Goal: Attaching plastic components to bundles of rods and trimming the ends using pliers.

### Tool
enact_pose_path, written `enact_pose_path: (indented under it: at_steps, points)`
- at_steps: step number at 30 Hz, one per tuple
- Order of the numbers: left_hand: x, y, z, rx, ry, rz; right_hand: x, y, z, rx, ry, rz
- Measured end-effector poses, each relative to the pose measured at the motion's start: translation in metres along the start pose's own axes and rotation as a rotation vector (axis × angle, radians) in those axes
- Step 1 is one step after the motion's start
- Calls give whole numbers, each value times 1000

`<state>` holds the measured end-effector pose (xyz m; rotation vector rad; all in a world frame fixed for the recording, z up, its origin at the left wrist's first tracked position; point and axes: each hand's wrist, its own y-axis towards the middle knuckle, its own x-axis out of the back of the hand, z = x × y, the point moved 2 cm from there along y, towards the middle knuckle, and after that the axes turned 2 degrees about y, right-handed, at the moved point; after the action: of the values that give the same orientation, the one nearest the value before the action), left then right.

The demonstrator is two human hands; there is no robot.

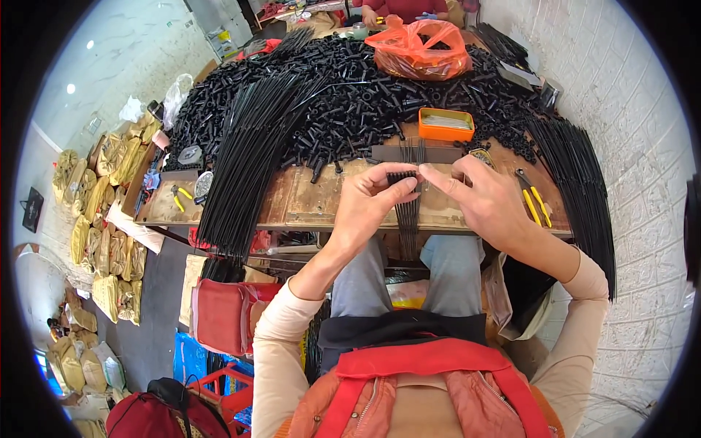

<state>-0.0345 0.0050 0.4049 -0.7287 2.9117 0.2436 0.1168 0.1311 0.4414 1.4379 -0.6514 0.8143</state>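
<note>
Between the thumb and fingers of my left hand (pixel 371 196) is a short black ribbed piece (pixel 400 177), held level just above the table's near edge. My right hand (pixel 478 196) meets it from the right with its fingertips pinched at the piece's right end. Whatever those fingertips hold is too small to make out. Beneath both hands a small bundle of thin black rods (pixel 407 228) lies across the table edge, and its near ends hang down between my knees. A dark flat bar (pixel 385 153) lies just beyond my hands.
Black tubular parts (pixel 350 95) are heaped across the wooden table (pixel 310 201). Long black rods lie in a left bundle (pixel 248 153) and a right bundle (pixel 577 175). Nearby are an orange box (pixel 446 133), yellow-handled pliers (pixel 535 198), and a red plastic bag (pixel 422 55). Across the table sits another person (pixel 409 7).
</note>
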Motion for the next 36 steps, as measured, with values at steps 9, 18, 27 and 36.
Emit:
enact_pose_path:
  at_steps: [9,18,27,36]
  points:
    - [2,7,9,-7,-55,86,4,6,-13,248,-37,-117]
    - [4,8,11,21,-82,41,9,14,-7,262,-121,-178]
    - [7,6,9,9,-65,86,16,-1,-11,188,-106,-94]
    - [9,5,7,24,-12,132,12,3,-11,264,-21,-99]
